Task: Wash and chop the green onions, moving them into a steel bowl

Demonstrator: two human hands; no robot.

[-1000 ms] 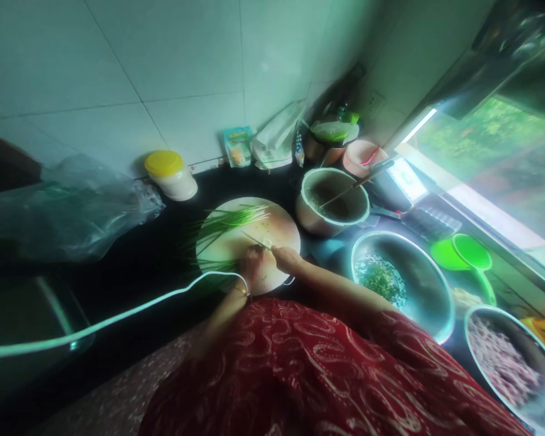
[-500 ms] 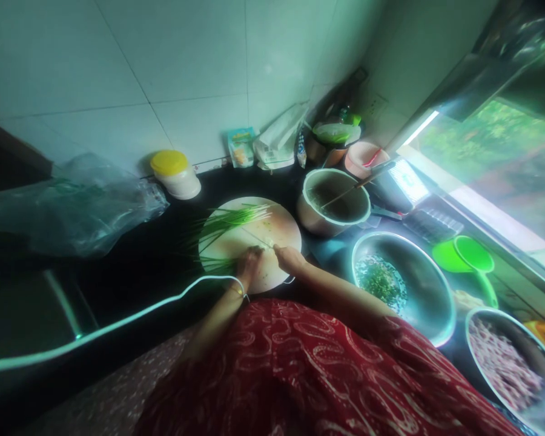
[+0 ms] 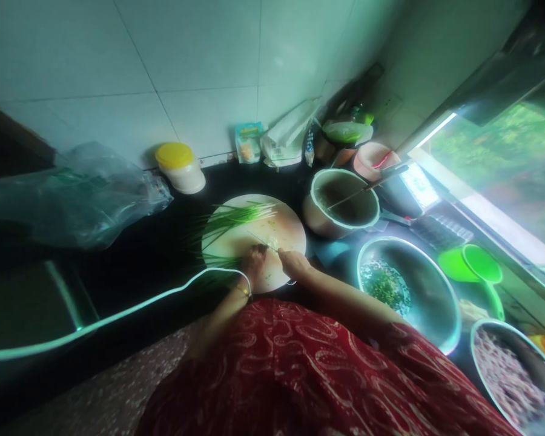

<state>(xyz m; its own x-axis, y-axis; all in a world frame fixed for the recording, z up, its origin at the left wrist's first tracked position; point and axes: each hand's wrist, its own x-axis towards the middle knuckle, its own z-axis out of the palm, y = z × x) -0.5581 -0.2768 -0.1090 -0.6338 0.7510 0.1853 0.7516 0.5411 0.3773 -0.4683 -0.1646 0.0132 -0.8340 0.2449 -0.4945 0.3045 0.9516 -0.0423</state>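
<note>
Here, chives (image 3: 236, 219) just beyond left hand (image 3: 254, 261) fingers.

The round cutting board (image 3: 236, 242) looks like pale wood, smooth and a bit worn. The table (image 3: 163, 266) under it is dark and glossy. Right of the board, two steel bowls (image 3: 440, 303) are shiny metal; beyond them sits a bright green plastic scoop (image 3: 476, 266). Left of the board there's a crinkly clear plastic bag (image 3: 72, 200), and behind it glossy white wall tiles (image 3: 200, 54).
</note>
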